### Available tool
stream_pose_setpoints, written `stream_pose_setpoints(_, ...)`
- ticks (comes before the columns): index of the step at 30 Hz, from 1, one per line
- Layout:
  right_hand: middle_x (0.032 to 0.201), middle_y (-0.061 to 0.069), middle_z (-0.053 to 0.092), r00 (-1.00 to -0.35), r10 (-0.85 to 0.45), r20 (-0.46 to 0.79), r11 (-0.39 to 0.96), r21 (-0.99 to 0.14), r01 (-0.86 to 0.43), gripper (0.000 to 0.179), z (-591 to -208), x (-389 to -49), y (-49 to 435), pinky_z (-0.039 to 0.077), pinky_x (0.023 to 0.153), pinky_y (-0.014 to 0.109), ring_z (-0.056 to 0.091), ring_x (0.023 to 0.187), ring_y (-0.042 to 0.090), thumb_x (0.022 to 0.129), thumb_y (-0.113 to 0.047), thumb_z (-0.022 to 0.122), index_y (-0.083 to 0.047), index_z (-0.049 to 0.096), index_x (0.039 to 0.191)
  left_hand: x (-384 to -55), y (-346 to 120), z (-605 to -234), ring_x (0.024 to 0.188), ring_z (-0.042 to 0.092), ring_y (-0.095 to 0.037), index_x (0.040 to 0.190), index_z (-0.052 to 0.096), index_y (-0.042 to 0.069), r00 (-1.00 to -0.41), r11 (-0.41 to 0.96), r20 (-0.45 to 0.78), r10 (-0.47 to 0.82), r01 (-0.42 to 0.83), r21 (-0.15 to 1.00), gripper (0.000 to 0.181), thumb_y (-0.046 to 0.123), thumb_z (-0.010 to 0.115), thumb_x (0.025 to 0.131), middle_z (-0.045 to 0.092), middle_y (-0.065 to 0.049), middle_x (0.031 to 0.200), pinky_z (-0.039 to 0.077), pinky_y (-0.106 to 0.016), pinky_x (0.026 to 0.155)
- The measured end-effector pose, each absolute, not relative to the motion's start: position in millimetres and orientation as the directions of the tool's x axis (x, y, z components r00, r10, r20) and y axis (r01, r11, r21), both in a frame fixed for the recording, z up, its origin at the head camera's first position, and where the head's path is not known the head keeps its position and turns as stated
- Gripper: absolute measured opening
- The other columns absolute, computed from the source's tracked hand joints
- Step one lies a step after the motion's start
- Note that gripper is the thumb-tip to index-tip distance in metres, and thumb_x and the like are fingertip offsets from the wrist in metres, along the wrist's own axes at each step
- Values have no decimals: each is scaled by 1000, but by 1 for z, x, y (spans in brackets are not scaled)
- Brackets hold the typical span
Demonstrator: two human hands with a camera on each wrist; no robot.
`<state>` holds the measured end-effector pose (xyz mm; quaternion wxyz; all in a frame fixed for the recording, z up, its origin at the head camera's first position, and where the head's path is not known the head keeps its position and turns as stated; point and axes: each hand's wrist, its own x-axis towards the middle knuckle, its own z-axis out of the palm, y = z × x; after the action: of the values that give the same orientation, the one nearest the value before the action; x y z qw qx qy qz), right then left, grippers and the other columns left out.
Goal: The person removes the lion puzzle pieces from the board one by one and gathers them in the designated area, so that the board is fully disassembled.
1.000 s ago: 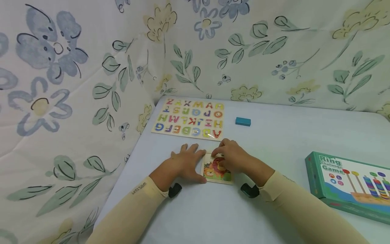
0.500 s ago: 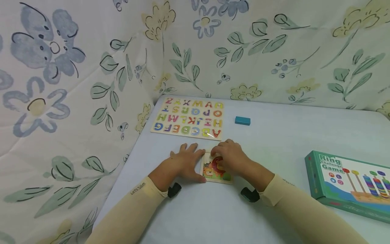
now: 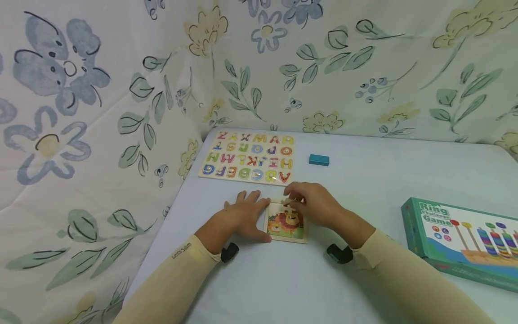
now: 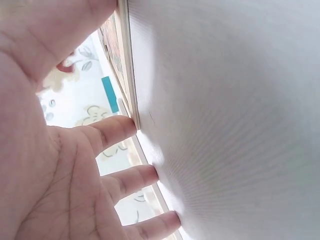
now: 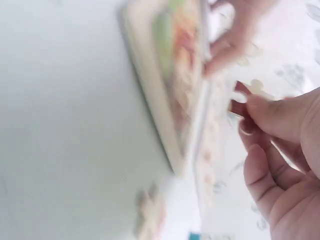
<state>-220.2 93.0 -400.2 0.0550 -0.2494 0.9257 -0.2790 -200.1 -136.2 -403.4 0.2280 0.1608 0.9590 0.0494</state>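
Observation:
A small wooden jigsaw tray (image 3: 285,239) with a lion picture lies flat on the white table. My left hand (image 3: 247,218) rests at its left side, fingers spread, with the thumb and a fingertip at the tray's edge. In the left wrist view, the other fingertips (image 4: 147,173) touch the tabletop. Over the tray's far right corner, my right hand (image 3: 315,202) pinches a jigsaw piece (image 5: 239,108) between thumb and finger. That piece has reddish-brown and cream parts. The lion picture (image 3: 289,220) shows below the hand; part of its upper edge is hidden by the fingers.
An alphabet puzzle board (image 3: 247,157) lies behind the tray, with a blue-green block (image 3: 319,160) to its right. At the right stands a Ring Challenge Game box (image 3: 465,243). A blurred loose piece (image 5: 150,215) lies beside the tray. Floral cloth (image 3: 344,67) hangs behind.
My right hand has drawn back from the lion picture toward the tray's far right corner, with a piece in its fingers, uncovering the lion's face. The left hand stays at the tray's edge.

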Motion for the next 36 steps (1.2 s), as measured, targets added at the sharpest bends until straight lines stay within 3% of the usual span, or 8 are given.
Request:
stream_pose_setpoints(3, 98, -3, 72, -903, -429, -3, 747, -564, -352, 27, -390, -221, 110, 57, 77, 31, 63, 87, 16, 94, -15, 75, -15, 68, 120, -200, -137, -404, 155, 14, -43, 161, 31, 30, -844, 943, -420, 333, 287, 171, 105, 68, 79, 75, 18, -6, 170, 27, -79, 109)
stream_pose_setpoints(7, 94, 2, 71, -928, -363, -83, 788, -558, -258, 13, -379, -222, 143, 56, 75, 32, 62, 85, 18, 94, -12, 75, -10, 72, 107, -201, -138, -405, 155, 14, -44, 161, 32, 30, -847, 943, -415, 332, 284, 174, 106, 68, 80, 74, 19, -7, 170, 26, -80, 108)
stream_pose_setpoints(16, 95, 3, 67, -897, -338, -284, 797, -593, -113, 12, -394, -222, 188, 53, 77, 31, 59, 91, 21, 93, -10, 76, -11, 73, 105, -201, -139, -405, 154, 15, -44, 161, 32, 30, -850, 945, -412, 327, 282, 169, 106, 68, 80, 74, 19, -7, 170, 26, -80, 108)
stream_pose_setpoints(26, 95, 3, 68, -914, -294, -279, 851, -511, -118, 12, -409, -221, 189, 53, 76, 32, 58, 88, 21, 91, -9, 77, -11, 74, 102, -199, -137, -406, 154, 15, -45, 160, 33, 29, -849, 940, -405, 339, 285, 188, 105, 65, 81, 75, 20, -7, 170, 26, -81, 108)
stream_pose_setpoints(36, 115, 14, 67, -934, -252, -254, 906, -401, -135, 24, -403, -217, 164, 55, 93, 51, 59, 106, 32, 91, -14, 78, -12, 75, 114, -200, -137, -406, 155, 14, -44, 160, 33, 30, -850, 943, -409, 332, 281, 180, 105, 67, 81, 74, 19, -7, 170, 25, -81, 108)
